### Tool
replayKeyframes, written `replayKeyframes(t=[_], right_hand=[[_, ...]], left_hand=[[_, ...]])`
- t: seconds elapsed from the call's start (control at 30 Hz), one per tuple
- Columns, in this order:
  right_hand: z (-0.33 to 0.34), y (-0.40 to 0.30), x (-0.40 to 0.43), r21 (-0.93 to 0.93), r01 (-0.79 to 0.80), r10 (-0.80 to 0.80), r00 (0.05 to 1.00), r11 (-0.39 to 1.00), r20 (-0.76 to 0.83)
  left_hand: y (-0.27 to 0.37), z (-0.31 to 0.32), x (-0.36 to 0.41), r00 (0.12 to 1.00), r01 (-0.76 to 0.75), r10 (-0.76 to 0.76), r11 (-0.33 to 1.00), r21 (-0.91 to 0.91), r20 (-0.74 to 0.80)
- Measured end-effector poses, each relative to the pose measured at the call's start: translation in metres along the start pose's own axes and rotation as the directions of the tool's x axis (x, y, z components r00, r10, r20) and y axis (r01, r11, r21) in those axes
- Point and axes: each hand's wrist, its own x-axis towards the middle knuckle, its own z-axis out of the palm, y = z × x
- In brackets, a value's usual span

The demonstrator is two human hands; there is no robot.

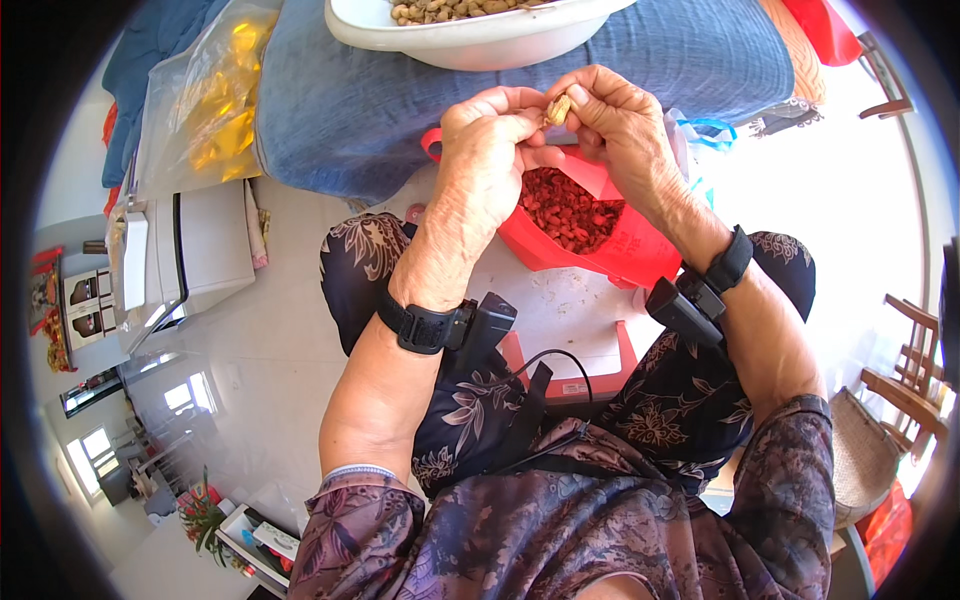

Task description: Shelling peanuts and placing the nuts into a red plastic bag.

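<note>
A peanut in its shell (pixel 559 109) is pinched between the thumb and fingers of my right hand (pixel 619 124). My left hand (pixel 491 142) meets it from the left, thumb and fingers drawn together close to the shell; whether they hold a piece of it is hard to tell. Below both hands stands a red bag (pixel 637 247), its mouth spread around many small reddish pieces (pixel 566 214), perhaps peanut kernels. Beyond the hands, a white plastic basin (pixel 495 45) holds many unshelled peanuts (pixel 450 9).
The basin rests on a surface covered with blue cloth (pixel 352 97). A clear plastic bag with gold patterns (pixel 217 112) hangs at its left. Between my knees is a red stool frame (pixel 626 352). Wooden chairs (pixel 907 390) and a woven basket (pixel 862 457) stand at right.
</note>
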Motion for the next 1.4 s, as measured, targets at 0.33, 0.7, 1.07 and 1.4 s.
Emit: replayKeyframes(t=[0.33,0.7,1.07,1.4], right_hand=[[-0.006,0.001,0.008,-0.061,0.07,-0.069,0.997,0.996,0.029],[-0.003,0.004,0.003,-0.003,-0.095,0.094,0.995,0.996,-0.031],[-0.003,0.009,0.003,-0.051,-0.072,0.071,0.997,0.996,-0.015],[0.0,0.009,0.0,-0.004,-0.153,0.153,0.988,0.988,-0.031]], left_hand=[[0.004,-0.001,-0.002,0.986,0.016,-0.003,0.997,-0.076,0.167],[0.003,-0.001,-0.002,0.995,-0.097,0.095,0.984,0.152,0.023],[-0.001,0.003,0.002,0.985,-0.174,0.168,0.927,0.333,0.048],[-0.001,0.001,0.003,0.989,-0.147,0.149,0.916,0.373,0.024]])
